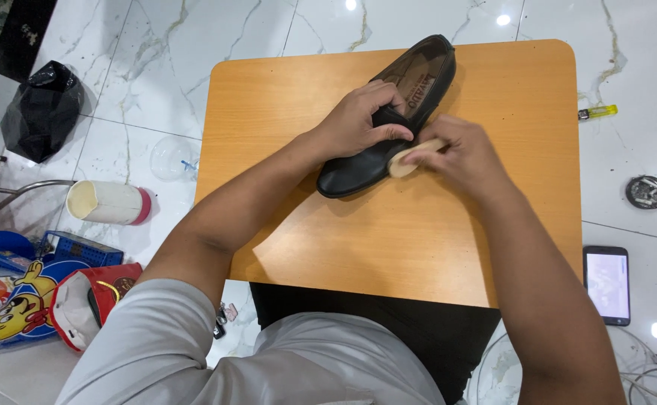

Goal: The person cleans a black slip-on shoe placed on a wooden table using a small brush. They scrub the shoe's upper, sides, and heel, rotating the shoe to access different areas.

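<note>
- head view, looking down over the person's lap at a small orange-brown table [418, 247] w/ rounded corners, standing on white marbled floor [216, 45].
- black leather shoe [388, 120] lies on the table top, slanted: toe toward the person's left side, heel opening up and away, beyond both hands.
- left hand [358, 120] closed over the shoe's middle, fingers curled across the upper, thumb along the near side; it's gripping the shoe, pinning it to the table.
- right hand [463, 154] just right of the left, nearly touching it, fingers wrapped round a small pale wooden brush [411, 159]; gripping it, rounded end pokes out toward the left hand.
- brush end sits against the shoe's near side, btwn the two hands. bristles hidden, can't tell how they meet the leather.
- both forearms bare, light grey sleeve on the left shoulder, dark trousers under the table edge.
- far left of the left hand, on the floor: black plastic bag [39, 109], a white cylinder w/ pink end [107, 202] lying on its side, a clear plastic lid [172, 159] nearer the table.
- lower left, by the left elbow: blue crate [81, 247], colourful cartoon-print pack [2, 315], red and white pouch [92, 300].
- right of the right hand, off the table: small yellow lighter-like thing [598, 112], round dark tin [647, 191], phone [607, 285] w/ lit screen lying flat, well apart from the hands.
- white cables [655, 379] at the bottom right corner.
</note>
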